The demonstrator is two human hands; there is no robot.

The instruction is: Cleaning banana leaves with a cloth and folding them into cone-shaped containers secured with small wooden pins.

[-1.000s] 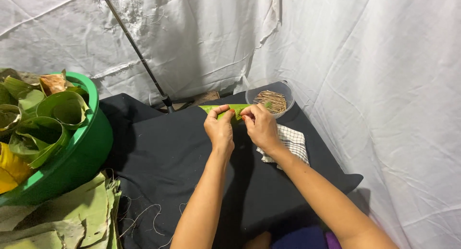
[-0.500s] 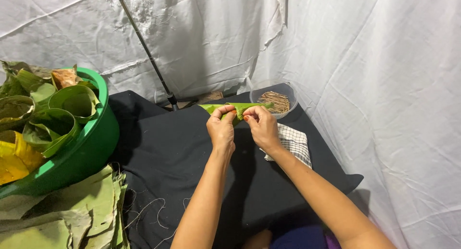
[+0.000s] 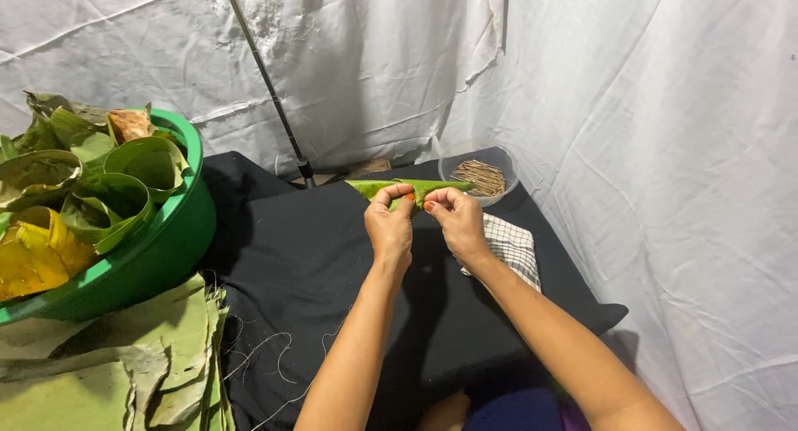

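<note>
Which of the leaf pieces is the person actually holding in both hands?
The narrow folded green leaf strip, pinched between both hands over the black cloth. The others sit curled in the green basin or stacked flat below it.

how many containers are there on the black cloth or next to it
2. A green basin at the left, piled with curled leaves, and a small clear bowl of thin sticks at the back, just beyond the hands. Others may lie outside the view.

A green basin (image 3: 170, 240) of rolled leaves (image 3: 125, 182) beside a checked cloth (image 3: 511, 244).

Makeshift leaf-craft workspace: white sheets (image 3: 632, 107), green leaf-filled basin (image 3: 158, 248).
</note>
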